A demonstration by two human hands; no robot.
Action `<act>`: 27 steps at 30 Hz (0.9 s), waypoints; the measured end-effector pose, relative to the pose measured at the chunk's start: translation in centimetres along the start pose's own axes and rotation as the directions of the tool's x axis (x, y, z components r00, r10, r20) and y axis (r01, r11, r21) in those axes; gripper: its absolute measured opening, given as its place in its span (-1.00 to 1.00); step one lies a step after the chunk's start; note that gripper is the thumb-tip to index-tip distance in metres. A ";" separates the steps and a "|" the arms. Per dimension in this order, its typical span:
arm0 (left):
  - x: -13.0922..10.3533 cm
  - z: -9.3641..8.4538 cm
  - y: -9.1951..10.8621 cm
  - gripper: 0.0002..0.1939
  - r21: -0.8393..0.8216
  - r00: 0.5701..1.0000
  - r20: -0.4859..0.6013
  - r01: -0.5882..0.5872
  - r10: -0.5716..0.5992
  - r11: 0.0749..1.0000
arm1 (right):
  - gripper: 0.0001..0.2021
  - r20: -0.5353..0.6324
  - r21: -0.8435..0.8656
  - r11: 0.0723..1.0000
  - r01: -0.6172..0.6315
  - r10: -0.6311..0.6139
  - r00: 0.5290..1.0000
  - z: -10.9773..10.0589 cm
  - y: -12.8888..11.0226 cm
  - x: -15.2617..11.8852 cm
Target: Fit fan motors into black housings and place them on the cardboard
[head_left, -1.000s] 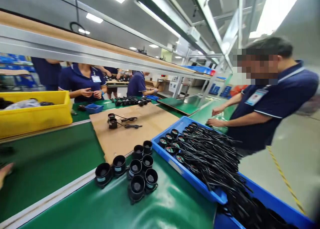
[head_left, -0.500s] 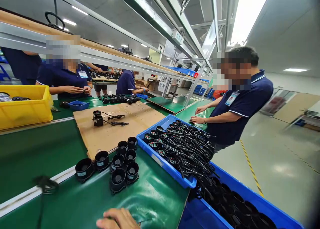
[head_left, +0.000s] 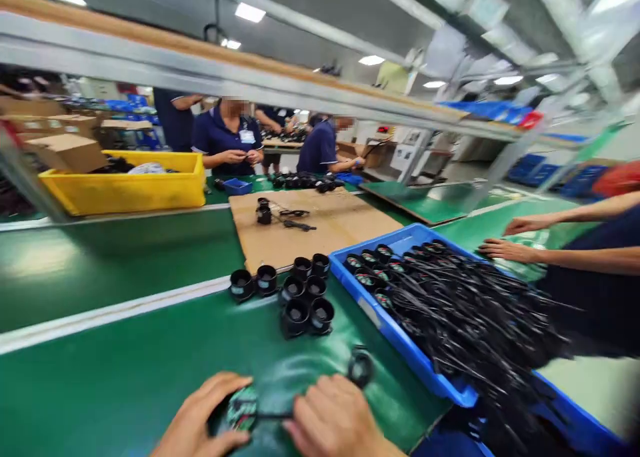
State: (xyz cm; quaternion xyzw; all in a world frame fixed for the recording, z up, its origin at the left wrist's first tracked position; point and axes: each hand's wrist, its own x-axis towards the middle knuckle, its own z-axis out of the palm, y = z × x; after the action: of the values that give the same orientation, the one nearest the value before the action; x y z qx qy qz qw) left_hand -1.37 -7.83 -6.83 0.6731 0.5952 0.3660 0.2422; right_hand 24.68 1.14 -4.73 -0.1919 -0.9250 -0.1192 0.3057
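Observation:
My left hand (head_left: 200, 420) is closed around a round black housing with a green circuit board (head_left: 242, 409) facing up. From its side a short stretch of black cable (head_left: 275, 416) runs into my right hand (head_left: 337, 417), whose fingers are wrapped round it. Just beyond my right knuckles is a blurred black ring-shaped part (head_left: 361, 366), apart from the others. Farther up the green work surface (head_left: 150, 370), several black cup-like housings (head_left: 295, 316) stand in a loose cluster.
To the right, a blue tray (head_left: 380, 320) holds wired housings and a heap of black cables (head_left: 465, 304), above another blue bin (head_left: 583, 414). Cardboard (head_left: 330, 217) lies ahead; a yellow bin (head_left: 130, 197) stands left. A co-worker's hands (head_left: 520, 240) are at the right.
The view has swung left. Earlier one hand showed at the bottom edge; now both hands are in view, with a housing and its cable held between them.

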 end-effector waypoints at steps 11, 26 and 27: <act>3.4 0.7 1.6 -0.01 -0.230 0.987 0.146 -0.026 0.060 0.973 | -0.46 0.272 0.315 0.914 -0.253 0.169 0.947 0.6 2.5 -0.7; 14.8 -5.0 -4.0 -0.05 0.117 0.998 -0.064 0.019 -0.012 0.993 | -0.57 0.377 0.605 0.698 -0.383 0.172 0.910 2.4 0.8 2.6; 14.8 -5.1 -3.6 -0.12 0.124 0.998 -0.066 0.016 -0.008 0.992 | -0.57 0.359 0.615 0.687 -0.387 0.192 0.913 2.5 0.5 2.6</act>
State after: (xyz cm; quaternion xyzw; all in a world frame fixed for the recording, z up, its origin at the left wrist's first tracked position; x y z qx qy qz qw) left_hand -7.24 6.71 -3.44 0.6711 0.6283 0.3486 0.1824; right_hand 21.66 3.17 -5.02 -0.2270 -0.8940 0.3009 0.2421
